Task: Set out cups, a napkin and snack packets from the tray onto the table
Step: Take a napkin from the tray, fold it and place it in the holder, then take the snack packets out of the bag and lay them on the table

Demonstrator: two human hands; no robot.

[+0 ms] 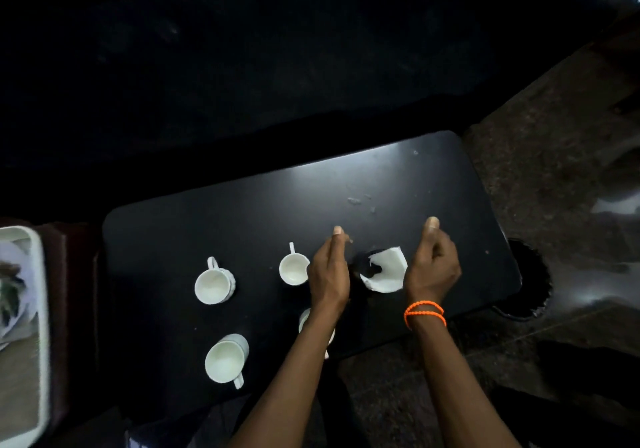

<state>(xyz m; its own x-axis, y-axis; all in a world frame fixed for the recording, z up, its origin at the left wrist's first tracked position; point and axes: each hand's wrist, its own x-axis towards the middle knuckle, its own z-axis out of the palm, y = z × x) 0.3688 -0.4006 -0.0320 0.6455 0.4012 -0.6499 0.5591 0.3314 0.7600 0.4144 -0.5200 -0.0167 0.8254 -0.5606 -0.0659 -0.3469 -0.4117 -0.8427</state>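
Observation:
A white napkin (386, 272) sits between my two hands over the right part of the black table (242, 212), its left edge curled up with shadow under it. My right hand (433, 264), with an orange bead bracelet at the wrist, touches the napkin's right edge with curled fingers. My left hand (329, 271) stands just left of the napkin, thumb up, holding nothing. Three white cups stand on the table: a far-left cup (213, 286), a middle cup (294, 269) and a near cup (225, 361). Another cup (304, 319) is mostly hidden under my left forearm.
A white tray (41, 309) lies at the left edge of view, beside the table, with blurred packets inside. Crumbs or smears (356, 200) mark the table's far right. A dark round object (530, 281) sits off the table's right end on the stone floor.

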